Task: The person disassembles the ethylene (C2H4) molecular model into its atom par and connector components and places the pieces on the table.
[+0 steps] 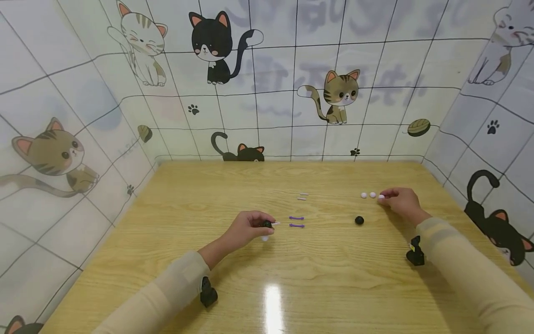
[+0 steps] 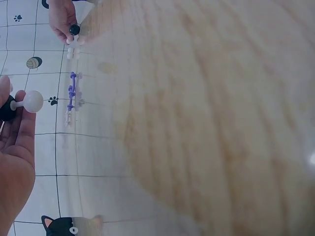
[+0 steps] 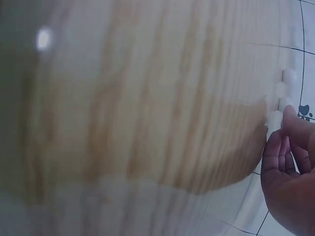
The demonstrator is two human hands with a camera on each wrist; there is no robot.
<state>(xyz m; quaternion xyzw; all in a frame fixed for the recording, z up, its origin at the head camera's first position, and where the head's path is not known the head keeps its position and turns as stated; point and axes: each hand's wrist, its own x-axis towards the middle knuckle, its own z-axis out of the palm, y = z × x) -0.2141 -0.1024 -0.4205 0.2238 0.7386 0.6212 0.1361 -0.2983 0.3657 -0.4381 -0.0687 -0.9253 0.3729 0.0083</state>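
My left hand is raised over the table and pinches a black ball between thumb and fingers. A white ball is joined to that black ball by a short white stem, and a thin white stick juts from it to the right. At the right of the table, my right hand pinches a small white ball at its fingertips. Two more white balls, one of them the nearer white ball, lie in a row to its left. A loose black ball rests in front of them.
Two purple connectors with knobbed ends lie mid-table, right of my left hand. Behind them are two small whitish sticks. A cat-printed sheet walls the wooden table at the back and both sides.
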